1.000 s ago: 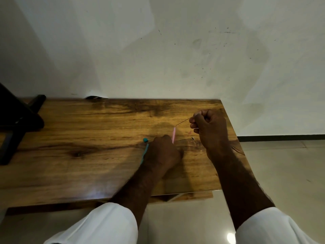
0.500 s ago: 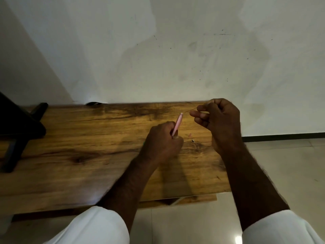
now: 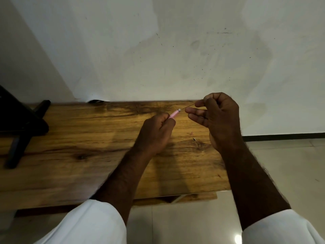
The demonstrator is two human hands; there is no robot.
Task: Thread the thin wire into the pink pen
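At frame centre above the desk [image 3: 88,138], the left hand [image 3: 156,132] gripped a pink tube [image 3: 174,114]; the right hand [image 3: 219,118] pinched a thin wire [image 3: 189,106], best fed straight and steadily.

A single head-worn camera is looking forward and down over the wooden table [image 3: 70,138], facing the white wall [image 3: 158,50] behind it. It is sitting close above the table's near edge, taking in the floor to the table's right.
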